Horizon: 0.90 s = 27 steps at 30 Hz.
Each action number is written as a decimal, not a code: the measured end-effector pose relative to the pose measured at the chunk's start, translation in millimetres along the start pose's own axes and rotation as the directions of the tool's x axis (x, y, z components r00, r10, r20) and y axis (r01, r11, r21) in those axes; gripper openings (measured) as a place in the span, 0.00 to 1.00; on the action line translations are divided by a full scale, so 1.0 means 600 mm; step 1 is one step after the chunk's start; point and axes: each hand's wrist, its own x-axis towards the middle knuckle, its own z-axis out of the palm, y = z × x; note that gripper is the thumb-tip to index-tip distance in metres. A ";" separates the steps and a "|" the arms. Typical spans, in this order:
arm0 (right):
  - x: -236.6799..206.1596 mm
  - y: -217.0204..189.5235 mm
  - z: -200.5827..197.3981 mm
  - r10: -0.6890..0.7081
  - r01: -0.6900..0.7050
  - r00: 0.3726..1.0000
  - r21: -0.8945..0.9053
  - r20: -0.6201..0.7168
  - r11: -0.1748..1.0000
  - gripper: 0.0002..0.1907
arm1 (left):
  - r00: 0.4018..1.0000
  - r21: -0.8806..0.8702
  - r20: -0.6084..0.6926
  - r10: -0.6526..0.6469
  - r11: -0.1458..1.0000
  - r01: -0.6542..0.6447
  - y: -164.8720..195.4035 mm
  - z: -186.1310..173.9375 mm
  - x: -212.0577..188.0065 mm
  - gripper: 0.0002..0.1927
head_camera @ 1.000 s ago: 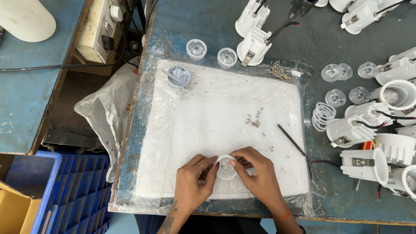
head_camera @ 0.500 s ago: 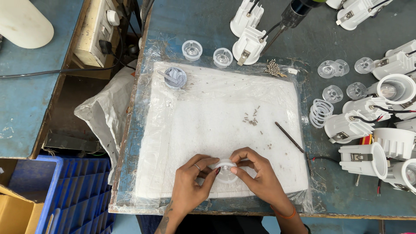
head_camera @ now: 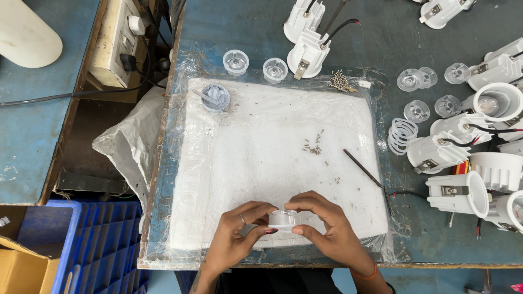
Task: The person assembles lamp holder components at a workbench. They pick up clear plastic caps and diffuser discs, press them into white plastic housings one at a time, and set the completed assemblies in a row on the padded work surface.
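Note:
My left hand [head_camera: 237, 239] and my right hand [head_camera: 327, 228] meet over the near edge of a white foam pad [head_camera: 261, 163] wrapped in clear plastic. Together they pinch a small round clear plastic lens piece [head_camera: 283, 219] between thumbs and fingertips. A ring sits on a finger of my left hand. A few small screws [head_camera: 313, 146] lie loose on the pad's middle, apart from both hands.
A small round cup of grey paste [head_camera: 216, 98] stands at the pad's far left corner. A thin dark tool [head_camera: 362, 167] lies at the right. White lamp housings [head_camera: 457, 193] and clear lenses [head_camera: 417, 111] crowd the right side. A blue crate [head_camera: 92, 250] is at the lower left.
Both hands stayed together at the pad's near edge; the fingers shifted around the clear piece, which now sits more side-on between the fingertips.

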 end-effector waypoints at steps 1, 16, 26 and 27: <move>0.001 -0.003 0.001 -0.011 0.011 1.000 0.010 0.018 1.000 0.20 | 1.000 -0.003 -0.013 0.025 1.000 -0.025 -0.004 0.000 -0.002 0.22; 0.000 0.015 0.018 -0.114 0.111 0.991 -0.050 -0.073 0.993 0.18 | 0.998 -0.017 -0.052 -0.034 0.999 0.033 -0.017 0.000 -0.011 0.21; 0.000 0.040 0.014 -0.001 0.009 1.000 0.308 -0.026 0.951 0.21 | 0.987 -0.245 -0.153 -0.052 0.969 0.013 -0.026 -0.007 -0.006 0.19; -0.002 0.038 0.014 -0.023 0.025 1.000 0.333 -0.011 0.943 0.23 | 0.986 -0.238 -0.153 -0.062 0.971 0.024 -0.024 -0.006 -0.005 0.19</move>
